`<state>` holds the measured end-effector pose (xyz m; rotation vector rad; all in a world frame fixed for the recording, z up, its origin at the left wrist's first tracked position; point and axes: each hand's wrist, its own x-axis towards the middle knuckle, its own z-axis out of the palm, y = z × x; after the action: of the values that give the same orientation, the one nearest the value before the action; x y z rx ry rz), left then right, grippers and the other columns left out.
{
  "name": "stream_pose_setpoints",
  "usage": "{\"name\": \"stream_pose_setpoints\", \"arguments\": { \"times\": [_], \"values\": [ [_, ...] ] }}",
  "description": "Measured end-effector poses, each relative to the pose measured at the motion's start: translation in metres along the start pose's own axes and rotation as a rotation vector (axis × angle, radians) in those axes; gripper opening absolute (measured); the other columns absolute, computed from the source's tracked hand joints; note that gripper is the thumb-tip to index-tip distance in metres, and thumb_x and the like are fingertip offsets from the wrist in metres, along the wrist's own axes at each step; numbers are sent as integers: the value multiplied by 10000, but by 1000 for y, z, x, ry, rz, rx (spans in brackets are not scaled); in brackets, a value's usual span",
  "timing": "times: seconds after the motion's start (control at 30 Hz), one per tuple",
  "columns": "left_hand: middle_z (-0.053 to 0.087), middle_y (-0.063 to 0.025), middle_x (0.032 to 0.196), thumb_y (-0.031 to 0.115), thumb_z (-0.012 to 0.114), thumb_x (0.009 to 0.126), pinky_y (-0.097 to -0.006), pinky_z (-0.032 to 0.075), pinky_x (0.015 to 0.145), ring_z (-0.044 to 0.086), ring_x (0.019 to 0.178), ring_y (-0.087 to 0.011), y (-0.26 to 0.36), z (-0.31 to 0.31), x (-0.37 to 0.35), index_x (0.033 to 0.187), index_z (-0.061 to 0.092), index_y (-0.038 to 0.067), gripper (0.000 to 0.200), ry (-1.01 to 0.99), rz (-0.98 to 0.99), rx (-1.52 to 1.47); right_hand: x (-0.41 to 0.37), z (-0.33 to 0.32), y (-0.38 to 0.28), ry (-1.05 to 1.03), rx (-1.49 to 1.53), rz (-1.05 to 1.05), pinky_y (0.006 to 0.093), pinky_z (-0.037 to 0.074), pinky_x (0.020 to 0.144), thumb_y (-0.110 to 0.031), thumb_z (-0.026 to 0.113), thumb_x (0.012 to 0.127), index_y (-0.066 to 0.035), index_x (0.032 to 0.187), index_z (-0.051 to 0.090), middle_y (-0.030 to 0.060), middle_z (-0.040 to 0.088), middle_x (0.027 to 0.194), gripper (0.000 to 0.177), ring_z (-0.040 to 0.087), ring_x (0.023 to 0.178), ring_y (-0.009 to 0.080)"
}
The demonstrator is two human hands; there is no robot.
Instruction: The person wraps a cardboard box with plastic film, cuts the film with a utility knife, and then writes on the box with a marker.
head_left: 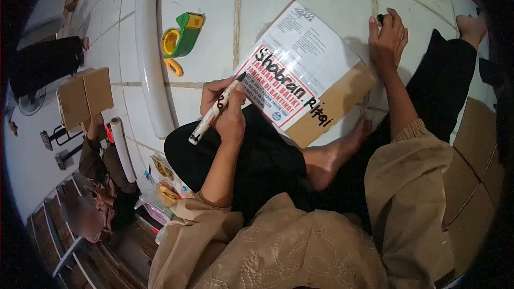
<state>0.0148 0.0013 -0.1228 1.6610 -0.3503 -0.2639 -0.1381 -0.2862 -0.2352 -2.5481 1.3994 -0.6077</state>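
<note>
My left hand (229,112) is closed around a white marker pen (206,123), its black tip close to the left edge of a cardboard box (342,96). On the box lies a white paper sheet (305,32) and a red-and-white warning label (278,88). Handwritten black letters run across the label onto the bare cardboard. To the right of the box, my right hand (389,40) pinches a small black marker cap (380,19) and is apart from the box.
A green and yellow tape dispenser (184,37) and a long plastic film roll (150,64) lie on the tiled floor (214,27). At left, another person (107,182) sits near a second roll (122,150) and a carton (85,96). Flattened cardboard (476,171) is at right.
</note>
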Motion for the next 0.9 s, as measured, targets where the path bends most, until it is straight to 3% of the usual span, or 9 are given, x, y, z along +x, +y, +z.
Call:
{"name": "stream_pose_setpoints", "arguments": {
  "times": [0.13, 0.33, 0.53, 0.7, 0.9],
  "values": [
    [590, -78, 749, -2, 629, 779, -205, 465, 567, 548, 603, -85, 0, 0, 2, 880, 526, -26, 146, -17, -51, -58, 2, -3, -1, -45, -35, 35, 511, 132, 1055, -332, 456, 904, -39, 1033, 528, 118, 396, 1295, 328, 334, 1246, 260],
    [587, -48, 705, 31, 648, 776, -191, 437, 564, 526, 617, -56, -1, -3, 8, 832, 557, -24, 120, 55, 9, 194, 3, -9, -9, -59, -42, 41, 464, 167, 1043, -315, 437, 911, -7, 974, 539, 132, 403, 1296, 331, 361, 1205, 283],
    [589, -43, 657, 65, 646, 761, -199, 413, 538, 508, 580, -57, -8, -1, 8, 807, 594, -34, 121, -50, 181, 386, 2, -9, -7, -78, -40, 64, 463, 141, 1062, -318, 433, 914, -24, 1013, 539, 123, 396, 1302, 327, 355, 1216, 272],
    [591, -37, 683, 75, 644, 804, -196, 416, 559, 509, 600, -56, -10, 3, 9, 839, 586, -41, 134, -131, 212, 458, 1, -5, -5, -42, -72, 52, 462, 137, 1064, -333, 431, 916, -42, 1013, 535, 111, 402, 1299, 324, 343, 1234, 266],
    [554, -32, 615, 65, 634, 778, -197, 380, 505, 477, 551, -51, -4, -1, 8, 766, 561, -30, 121, -118, 261, 538, 2, -5, -4, -48, -69, 54, 466, 140, 1062, -343, 438, 912, -49, 1007, 536, 107, 405, 1298, 324, 339, 1239, 262]
  ]
}}
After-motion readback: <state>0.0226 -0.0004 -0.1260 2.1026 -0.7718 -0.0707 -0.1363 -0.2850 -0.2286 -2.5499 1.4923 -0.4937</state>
